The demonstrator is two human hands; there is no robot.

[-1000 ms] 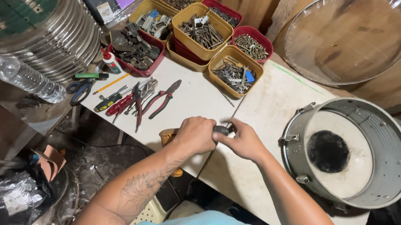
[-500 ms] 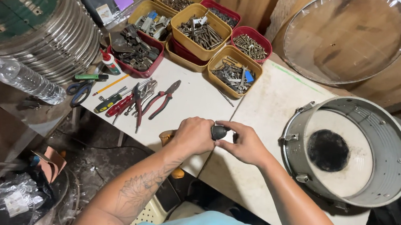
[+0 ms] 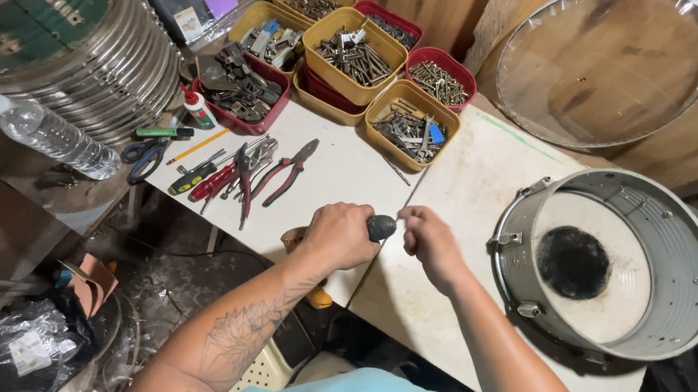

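Yellow and red plastic bins (image 3: pixel 357 48) crowd the far end of your white desk (image 3: pixel 342 178), each filled with metal hardware: one yellow bin (image 3: pixel 412 124) nearest you holds mixed small parts with a blue piece among them, a red bin (image 3: pixel 440 77) holds screws, and a red tray (image 3: pixel 238 96) to the left holds darker fittings. Beside them lie red-handled pliers (image 3: pixel 286 171) and other hand tools, with a clear water bottle (image 3: pixel 49 136) on the lower ledge at the left. To your right a metal drum shell (image 3: pixel 613 261) rests on the desk, open side up, its white head showing a dark round patch in the middle. Your left hand (image 3: pixel 340 234) is closed in a fist around a dark, rounded tool handle (image 3: pixel 381 226), which sticks out toward your other hand, just above the desk's near edge. Your right hand (image 3: pixel 427 240) pinches narrowly at the tip of that handle, fingertips touching it; what sits between the fingers is too small to tell. A large round hoop with a clear skin (image 3: pixel 609 68) leans against the wooden wall behind.
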